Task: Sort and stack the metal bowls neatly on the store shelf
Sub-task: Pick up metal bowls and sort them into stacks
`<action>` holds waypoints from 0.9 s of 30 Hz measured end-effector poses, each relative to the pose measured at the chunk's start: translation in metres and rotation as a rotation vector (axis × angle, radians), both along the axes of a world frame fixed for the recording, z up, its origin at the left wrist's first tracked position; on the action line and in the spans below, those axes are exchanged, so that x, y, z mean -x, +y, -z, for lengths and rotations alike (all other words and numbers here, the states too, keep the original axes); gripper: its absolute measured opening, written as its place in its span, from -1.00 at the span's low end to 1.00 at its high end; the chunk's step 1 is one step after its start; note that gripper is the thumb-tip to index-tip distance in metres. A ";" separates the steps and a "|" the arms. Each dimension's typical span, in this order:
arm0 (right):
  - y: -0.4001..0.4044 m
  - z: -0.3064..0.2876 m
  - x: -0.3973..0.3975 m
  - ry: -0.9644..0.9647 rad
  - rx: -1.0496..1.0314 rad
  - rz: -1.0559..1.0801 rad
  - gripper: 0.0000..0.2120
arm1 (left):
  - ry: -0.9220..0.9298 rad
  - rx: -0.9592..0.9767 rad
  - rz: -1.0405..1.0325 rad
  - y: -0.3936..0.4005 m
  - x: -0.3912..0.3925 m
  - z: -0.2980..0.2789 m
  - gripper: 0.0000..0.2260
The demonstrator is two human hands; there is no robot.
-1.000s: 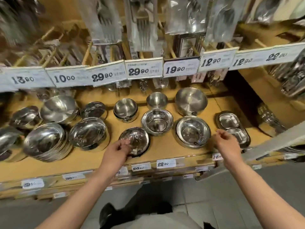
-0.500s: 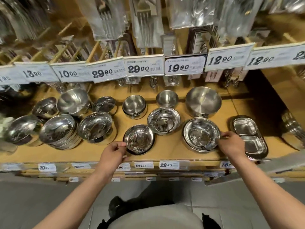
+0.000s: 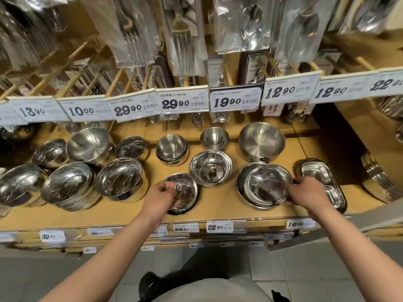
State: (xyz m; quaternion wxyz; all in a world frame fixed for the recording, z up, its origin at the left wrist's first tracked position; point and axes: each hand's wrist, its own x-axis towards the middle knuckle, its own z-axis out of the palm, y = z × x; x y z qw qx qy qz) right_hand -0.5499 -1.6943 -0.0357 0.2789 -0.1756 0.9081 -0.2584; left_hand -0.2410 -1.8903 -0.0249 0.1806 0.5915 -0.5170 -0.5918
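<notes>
Several shiny metal bowls sit on a wooden store shelf (image 3: 218, 212). My left hand (image 3: 159, 197) pinches the near left rim of a small black-based bowl (image 3: 185, 192) at the shelf front. My right hand (image 3: 305, 192) grips the right rim of a shallow bowl (image 3: 265, 186), which is tilted inside a larger bowl (image 3: 241, 186). Behind them stand a mid-size bowl (image 3: 210, 168), a small stack (image 3: 172, 150), a small bowl (image 3: 214, 138) and a big brushed bowl (image 3: 261, 141).
Stacks of larger bowls (image 3: 69, 186) fill the shelf's left side. A two-compartment steel tray (image 3: 322, 182) lies right of my right hand. Price tags (image 3: 234, 100) hang above, with packaged cutlery (image 3: 185, 35) over them. More steelware (image 3: 379, 184) sits far right.
The view came closer to the shelf. My right hand closed on the shallow bowl's rim and tilted it up inside the larger bowl. My left hand took hold of the small bowl's rim.
</notes>
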 end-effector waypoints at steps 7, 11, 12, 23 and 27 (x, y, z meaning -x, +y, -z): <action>0.021 -0.012 -0.001 -0.475 0.460 0.408 -0.74 | -0.253 0.068 0.190 -0.011 0.068 -0.006 -0.80; 0.026 -0.029 -0.012 -0.667 0.599 0.448 -0.38 | -0.343 0.068 0.220 -0.013 0.089 0.002 -0.81; 0.027 -0.033 -0.014 -0.685 0.600 0.447 -0.35 | -0.351 0.057 0.220 -0.015 0.091 0.004 -0.84; 0.019 -0.045 -0.028 -0.707 0.598 0.382 -0.58 | -0.095 0.024 0.047 -0.025 0.056 -0.012 -0.76; -0.008 -0.050 -0.040 -0.756 0.611 0.306 -0.72 | 0.055 -0.094 -0.018 -0.028 0.023 -0.034 -0.76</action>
